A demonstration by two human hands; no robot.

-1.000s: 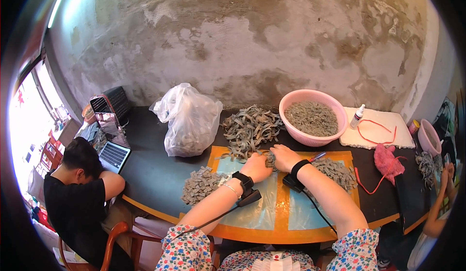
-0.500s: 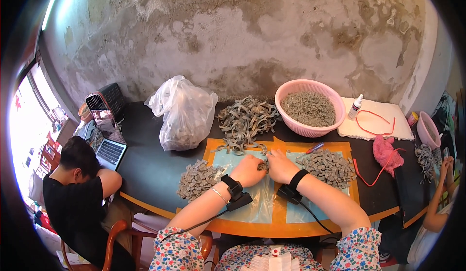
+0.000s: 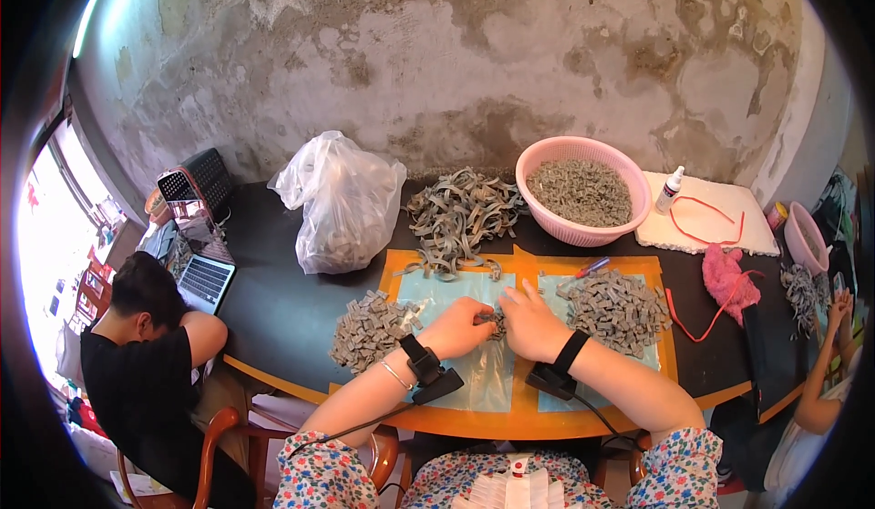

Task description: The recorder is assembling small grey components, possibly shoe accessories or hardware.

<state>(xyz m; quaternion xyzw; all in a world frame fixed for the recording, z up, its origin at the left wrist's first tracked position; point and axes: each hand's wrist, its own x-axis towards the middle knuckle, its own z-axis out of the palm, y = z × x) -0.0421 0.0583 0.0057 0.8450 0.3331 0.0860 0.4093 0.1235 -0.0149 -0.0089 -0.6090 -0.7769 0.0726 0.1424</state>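
Note:
My left hand (image 3: 458,329) is closed, its thumb and fingers bent around small grey strip pieces (image 3: 497,325) at the middle of the blue sheet (image 3: 469,383). Close beside it, my right hand (image 3: 533,325) has its fingers stretched forward and slightly apart, with nothing visible in them; its thumb is mostly hidden. Just beyond my fingers lies the tip of a grey strip (image 3: 495,272). A heap of long grey strips (image 3: 465,213) spreads behind it. Piles of short grey pieces flank my hands, one on the left (image 3: 369,331) and one on the right (image 3: 618,313).
A pink basket (image 3: 583,233) full of grey bits and a white plastic bag (image 3: 337,208) stand at the back. On the right are a white board (image 3: 706,236) with a bottle (image 3: 670,190), a pen (image 3: 592,267) and pink cloth (image 3: 729,277). A person (image 3: 146,354) sits at left by a laptop (image 3: 205,281).
My hands have drawn back slightly from the strip's tip toward me. My right fingers have spread a little, and the grey pieces between the hands show more. The view has shifted slightly.

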